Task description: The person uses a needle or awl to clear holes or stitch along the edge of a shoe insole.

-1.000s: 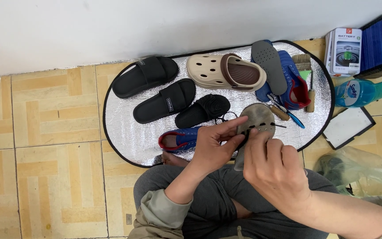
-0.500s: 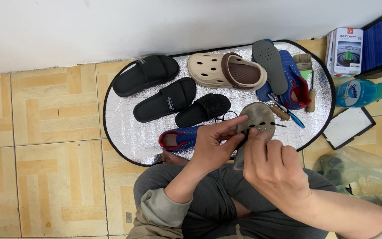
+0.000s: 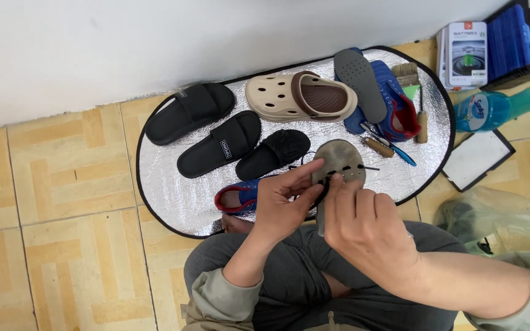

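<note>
Grey worn sole (image 3: 338,160) sits at centre frame, above the knees, pinched by the left hand (image 3: 282,205). The right hand (image 3: 363,224) has its fingers closed on a black thread (image 3: 369,168). Better to pull straight, keeping the sole steady.

I see a silver foil mat (image 3: 173,202) on the tan tiled floor (image 3: 50,245). Two black slides (image 3: 203,125) lie at its left, a beige clog (image 3: 299,97) farther back, blue shoes (image 3: 394,101) at right. A teal bottle (image 3: 492,110) lies off the mat, far right.
</note>
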